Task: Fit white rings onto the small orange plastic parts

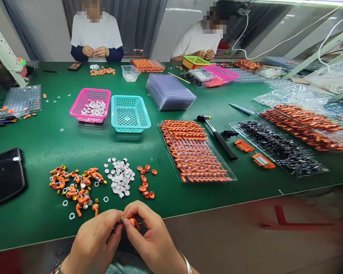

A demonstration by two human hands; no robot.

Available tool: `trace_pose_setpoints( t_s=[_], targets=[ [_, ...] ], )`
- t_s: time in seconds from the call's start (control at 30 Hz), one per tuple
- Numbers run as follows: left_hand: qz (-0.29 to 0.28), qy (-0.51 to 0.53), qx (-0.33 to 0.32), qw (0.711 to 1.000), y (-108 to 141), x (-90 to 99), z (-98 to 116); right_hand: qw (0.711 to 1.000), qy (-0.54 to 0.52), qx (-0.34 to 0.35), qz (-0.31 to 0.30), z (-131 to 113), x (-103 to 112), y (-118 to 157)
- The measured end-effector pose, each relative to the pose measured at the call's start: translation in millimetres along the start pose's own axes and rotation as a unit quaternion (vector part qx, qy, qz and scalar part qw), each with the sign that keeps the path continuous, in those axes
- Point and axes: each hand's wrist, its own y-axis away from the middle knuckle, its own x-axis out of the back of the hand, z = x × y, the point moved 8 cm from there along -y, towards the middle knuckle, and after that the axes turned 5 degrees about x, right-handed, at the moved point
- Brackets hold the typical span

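At the table's near edge, my left hand and my right hand meet fingertip to fingertip. An orange earbud-shaped part is pinched in my right hand. My left fingertips close on a small dark metallic piece against it; its exact shape is hidden. Beyond my left hand lies a loose pile of orange earbud parts with yellow tips. White round caps are heaped beside it, and small orange cups lie to their right. A few thin white rings are scattered nearby.
A phone lies at the left. Pink and turquoise baskets stand mid-table, near stacked clear trays. To the right are a tray of orange parts, a hammer and a tray of black parts. Two people sit opposite.
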Motion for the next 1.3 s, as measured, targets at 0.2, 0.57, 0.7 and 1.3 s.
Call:
trace_pose_setpoints(
  t_s=[0.2, 0.57, 0.7, 1.3],
  targets=[
    [-0.007, -0.003, -0.01, 1.0, 2, -1.4, 1, 1.0, 0.009, 0.006, -0.005, -1, 1, -1],
    [-0.014, 0.027, -0.009, 0.999, 2, 1.1, 1, 1.0, -0.008, 0.012, -0.018, -3, 2, -2],
    [0.001, 0.044, 0.035, 0.998, -4, 6.0, -4, 0.999, -0.05, 0.001, -0.021, 1, 3, -1],
    [-0.018, 0.07, -0.025, 0.997, 10, 0.6, -3, 0.983, -0.167, -0.052, -0.064, 15, -10, 4]
  ],
)
